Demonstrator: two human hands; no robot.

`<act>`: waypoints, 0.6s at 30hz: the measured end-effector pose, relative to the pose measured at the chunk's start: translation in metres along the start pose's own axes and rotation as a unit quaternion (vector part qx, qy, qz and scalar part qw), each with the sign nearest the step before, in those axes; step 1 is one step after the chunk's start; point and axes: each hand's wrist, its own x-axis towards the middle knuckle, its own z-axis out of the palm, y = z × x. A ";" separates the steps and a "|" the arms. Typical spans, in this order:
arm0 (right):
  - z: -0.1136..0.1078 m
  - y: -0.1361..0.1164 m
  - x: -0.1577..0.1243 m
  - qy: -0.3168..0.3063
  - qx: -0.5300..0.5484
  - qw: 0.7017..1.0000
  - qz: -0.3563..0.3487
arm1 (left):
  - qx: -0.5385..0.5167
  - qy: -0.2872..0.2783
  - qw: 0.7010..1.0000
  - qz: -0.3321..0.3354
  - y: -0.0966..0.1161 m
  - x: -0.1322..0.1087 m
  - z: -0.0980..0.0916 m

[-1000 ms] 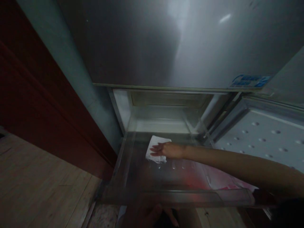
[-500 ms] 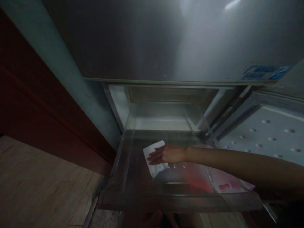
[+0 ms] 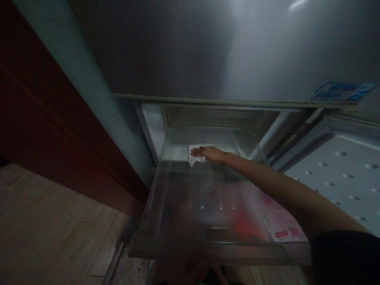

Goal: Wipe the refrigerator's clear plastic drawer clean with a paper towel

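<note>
My right hand (image 3: 210, 153) reaches far into a clear plastic drawer (image 3: 224, 247) pulled out of the fridge. Its fingers lie nearly flat over a white paper tissue (image 3: 192, 159), pressing it against the drawer's bottom towards the back. The tissue's front edge looks ragged. Below the drawer's front edge, a dim blurred shape that looks like my left hand (image 3: 197, 271) shows at the bottom of the view. Its fingers are too dark to make out, and I cannot tell whether it grips the drawer.
The grey fridge front (image 3: 190, 51) overhangs the open compartment. To the right, a lower door (image 3: 338, 178) with a bumpy white inner panel stands open. A pink-and-white package (image 3: 285, 225) shows beside the drawer. A reddish-brown door frame (image 3: 74, 130) and tiled floor (image 3: 59, 225) lie left.
My right hand has slid the tissue from the middle of the drawer to its back, away from me. The view has shifted slightly; the drawer stays pulled out.
</note>
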 end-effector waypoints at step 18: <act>0.042 -0.142 -0.086 -0.084 0.037 0.976 -0.199 | 0.065 -0.004 0.997 0.049 0.002 0.002 -0.002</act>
